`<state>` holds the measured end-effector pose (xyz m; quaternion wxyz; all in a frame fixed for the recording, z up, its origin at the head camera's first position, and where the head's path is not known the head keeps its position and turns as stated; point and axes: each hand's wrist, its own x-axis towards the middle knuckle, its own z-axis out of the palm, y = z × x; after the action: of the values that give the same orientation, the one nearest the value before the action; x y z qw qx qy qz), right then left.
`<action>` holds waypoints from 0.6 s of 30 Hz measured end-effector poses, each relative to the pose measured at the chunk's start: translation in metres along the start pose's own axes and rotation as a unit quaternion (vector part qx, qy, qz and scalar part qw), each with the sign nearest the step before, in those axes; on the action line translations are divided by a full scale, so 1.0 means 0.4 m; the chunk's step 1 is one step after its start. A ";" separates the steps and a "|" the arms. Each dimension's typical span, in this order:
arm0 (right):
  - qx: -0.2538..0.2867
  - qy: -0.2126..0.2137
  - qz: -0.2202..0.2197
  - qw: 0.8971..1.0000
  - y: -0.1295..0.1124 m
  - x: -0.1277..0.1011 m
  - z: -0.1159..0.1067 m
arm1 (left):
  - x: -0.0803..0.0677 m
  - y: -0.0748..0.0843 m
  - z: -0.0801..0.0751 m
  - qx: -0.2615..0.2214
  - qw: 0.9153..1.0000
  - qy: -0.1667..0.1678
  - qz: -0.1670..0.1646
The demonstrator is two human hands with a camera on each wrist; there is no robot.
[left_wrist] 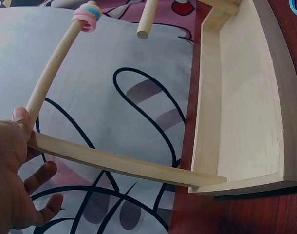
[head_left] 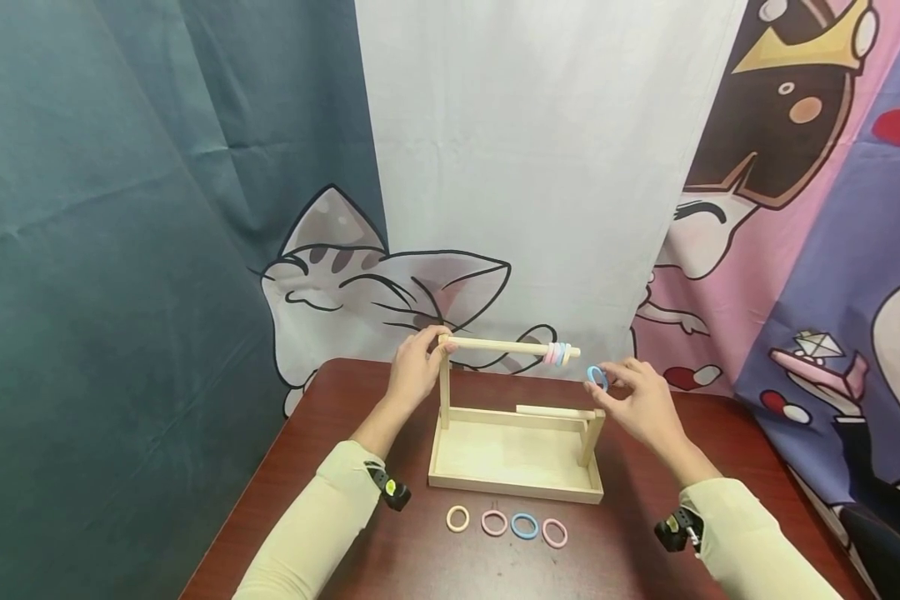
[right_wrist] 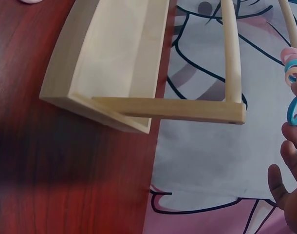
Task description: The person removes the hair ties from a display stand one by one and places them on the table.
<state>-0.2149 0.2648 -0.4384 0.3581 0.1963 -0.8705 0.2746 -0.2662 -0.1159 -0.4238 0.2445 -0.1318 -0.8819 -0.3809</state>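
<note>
Toward the table's far edge (head_left: 348, 377), my right hand (head_left: 637, 402) pinches a blue ring (head_left: 591, 375) near the upper rod's (head_left: 498, 345) tip; my left hand (head_left: 418, 358) grips the tall post (head_left: 445, 392). I should align the hole squarely.

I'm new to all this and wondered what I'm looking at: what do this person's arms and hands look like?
Both the left hand and right hand are bare, without gloves. The left sleeve and right sleeve are pale cream. A small black camera with a yellow-green spot sits at the left cuff; another black camera sits at the right.
</note>
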 end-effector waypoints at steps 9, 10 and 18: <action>-0.005 -0.029 0.002 1.000 0.004 -0.034 -0.016 | 0.005 -0.004 0.004 -0.008 1.000 -0.004 -0.007; -0.008 -0.031 0.000 1.000 0.006 -0.037 -0.018 | 0.005 -0.004 0.005 -0.010 1.000 -0.004 -0.007; -0.010 -0.045 -0.009 0.999 0.005 -0.058 -0.037 | 0.003 0.000 0.004 -0.009 1.000 -0.008 -0.012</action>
<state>-0.1931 0.2789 -0.4473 0.3231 0.2126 -0.8867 0.2531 -0.2679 -0.1145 -0.4240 0.2315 -0.1267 -0.8820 -0.3903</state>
